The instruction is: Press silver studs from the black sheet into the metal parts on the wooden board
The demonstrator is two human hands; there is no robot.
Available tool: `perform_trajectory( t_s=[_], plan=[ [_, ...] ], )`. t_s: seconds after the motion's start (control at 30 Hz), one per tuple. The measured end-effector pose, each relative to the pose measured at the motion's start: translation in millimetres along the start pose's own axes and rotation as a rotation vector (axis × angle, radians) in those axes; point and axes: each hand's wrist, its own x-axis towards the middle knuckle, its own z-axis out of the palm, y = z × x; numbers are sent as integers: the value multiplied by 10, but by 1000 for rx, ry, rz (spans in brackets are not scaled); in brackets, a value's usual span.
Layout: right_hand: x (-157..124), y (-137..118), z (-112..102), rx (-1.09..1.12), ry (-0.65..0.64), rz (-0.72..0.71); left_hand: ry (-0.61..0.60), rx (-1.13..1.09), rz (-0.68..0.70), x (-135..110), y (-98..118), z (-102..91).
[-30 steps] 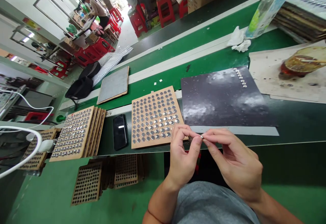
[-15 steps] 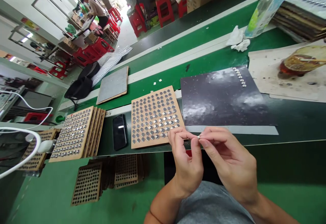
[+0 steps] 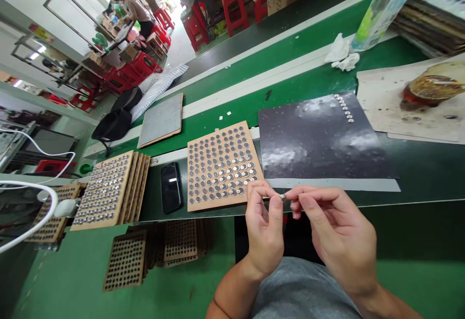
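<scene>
Close to the table's front edge, my left hand (image 3: 267,234) pinches a small shiny metal piece (image 3: 282,197) between thumb and index finger. My right hand (image 3: 341,236) is just to the right, its index finger stretched out to the piece and its thumb drawn back from the tip. Behind my left hand lies a brown board (image 3: 193,206) with rows of round dark discs; several discs near its front right carry small shiny pieces. A dark sheet (image 3: 308,149) lies behind my right hand, with a short row of small shiny pieces (image 3: 343,108) near its far right corner.
A black phone (image 3: 170,187) and a stack of filled boards (image 3: 103,190) are on the left. A grey panel (image 3: 162,120) lies farther back. At right are a cup of brown liquid (image 3: 432,86), crumpled tissue (image 3: 341,55) and a bottle (image 3: 381,14). A person (image 3: 138,11) sits far off.
My right hand has moved slightly right, and its thumb has drawn back from the small piece. The left hand still pinches it, with the piece now turned to show more metal.
</scene>
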Motion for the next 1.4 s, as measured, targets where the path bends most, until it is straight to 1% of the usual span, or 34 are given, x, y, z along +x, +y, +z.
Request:
perform_trajectory(
  t_s=[0.17, 0.43, 0.57, 0.63, 0.7, 0.77, 0.9, 0.97, 1.07, 1.1, 1.13, 1.2, 1.3, 1.4],
  plan=[
    [-7, 21, -43, 18, 0, 1, -19, 8, 39, -5, -6, -8],
    [17, 13, -49, -40, -12, -23, -30, 12, 89, -27, -25, -14],
    [9, 51, -89, 27, -12, 23, -7, 21, 113, -29, -30, -9],
    [7, 72, -107, 82, -44, 53, 11, 34, 120, -20, -26, -2],
    [8, 81, -108, 102, -106, 69, 16, 40, 130, -9, -20, 4],
    [14, 76, -91, 78, -154, 68, 13, 35, 142, 0, -17, 5],
    [48, 54, -62, 26, -189, 49, -4, 23, 130, 2, -23, -10],
    [75, 51, -74, 68, -224, 107, -25, 2, 98, 0, -26, -15],
    [105, 47, -111, 204, -275, 265, -55, -72, 39, 4, -28, -7],
    [105, 44, -123, 231, -284, 292, -56, -92, 27, 7, -30, -1],
    [99, 39, -133, 236, -282, 283, -54, -100, 19, 10, -31, 5],
    [71, 28, -143, 162, -247, 173, -40, -77, 23, 13, -34, 14],
    [14, 22, -127, -100, -172, -60, -11, 3, 51, 3, -33, 21],
    [-19, 33, -97, -305, -146, -197, 45, 55, 73, -15, -23, 29]
  ],
)
